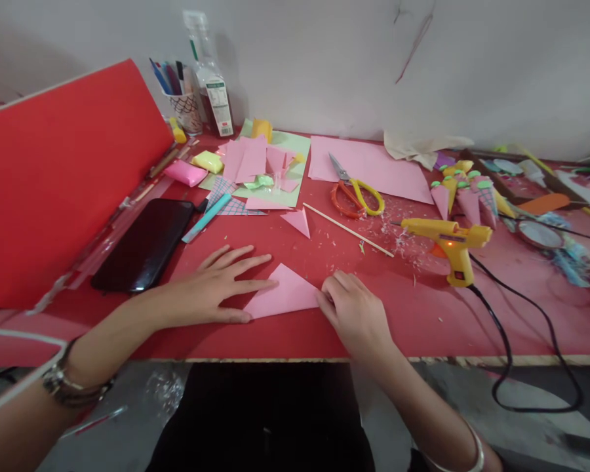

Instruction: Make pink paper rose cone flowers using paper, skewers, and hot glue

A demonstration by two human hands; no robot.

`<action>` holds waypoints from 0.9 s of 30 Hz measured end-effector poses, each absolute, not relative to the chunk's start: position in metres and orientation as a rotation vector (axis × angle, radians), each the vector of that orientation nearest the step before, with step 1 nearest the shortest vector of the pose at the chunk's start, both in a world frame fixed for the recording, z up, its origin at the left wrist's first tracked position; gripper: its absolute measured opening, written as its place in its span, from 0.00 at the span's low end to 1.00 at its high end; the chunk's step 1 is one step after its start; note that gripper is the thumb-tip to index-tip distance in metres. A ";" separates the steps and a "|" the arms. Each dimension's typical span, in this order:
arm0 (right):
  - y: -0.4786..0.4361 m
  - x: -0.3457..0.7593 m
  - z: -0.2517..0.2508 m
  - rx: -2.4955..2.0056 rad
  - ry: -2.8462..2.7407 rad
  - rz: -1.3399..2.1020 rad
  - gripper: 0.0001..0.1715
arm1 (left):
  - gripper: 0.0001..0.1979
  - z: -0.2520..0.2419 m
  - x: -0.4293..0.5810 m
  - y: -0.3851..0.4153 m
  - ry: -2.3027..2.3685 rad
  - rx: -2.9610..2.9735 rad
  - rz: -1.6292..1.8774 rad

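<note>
A folded piece of pink paper (284, 294), roughly triangular, lies on the red tabletop in front of me. My left hand (216, 282) is open, its fingers spread flat; the index finger and thumb touch the paper's left edge. At the right corner, my right hand (354, 308) is closed, with curled fingers and the thumb pinching the paper's tip. Just beyond the paper lie a small pink folded cone (299, 221) and a thin wooden stick (349, 229).
Scissors (356, 193) rest partly on pink sheets (373, 164). A yellow glue gun (452, 246) trails a black cord at right, near small paper cones (467, 196). A phone (145, 244), a cutter (207, 216), a bottle (216, 98) and a red board (73, 177) are left.
</note>
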State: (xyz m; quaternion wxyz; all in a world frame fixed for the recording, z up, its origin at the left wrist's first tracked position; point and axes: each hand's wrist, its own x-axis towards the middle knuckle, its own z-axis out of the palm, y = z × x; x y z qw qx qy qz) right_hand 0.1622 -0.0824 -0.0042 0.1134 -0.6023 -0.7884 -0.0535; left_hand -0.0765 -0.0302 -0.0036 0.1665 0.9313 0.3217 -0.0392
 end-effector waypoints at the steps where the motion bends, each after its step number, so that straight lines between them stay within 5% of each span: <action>1: -0.082 0.162 -0.004 -1.774 -2.318 -0.153 0.12 | 0.28 -0.002 -0.077 -0.028 0.901 2.619 -0.142; 7: -0.083 0.161 -0.001 -1.779 -2.382 -0.133 0.09 | 0.31 0.006 -0.076 -0.023 0.906 2.499 -0.186; 12: -0.094 0.152 0.003 -1.377 -2.607 -0.350 0.18 | 0.33 0.008 -0.074 -0.023 0.915 2.499 -0.226; 17: -0.109 0.134 0.003 -1.132 -2.716 -0.055 0.22 | 0.32 0.005 -0.075 -0.023 0.919 2.520 -0.213; 27: -0.115 0.146 0.002 -1.412 -2.524 0.163 0.23 | 0.32 0.009 -0.074 -0.024 0.915 2.489 -0.232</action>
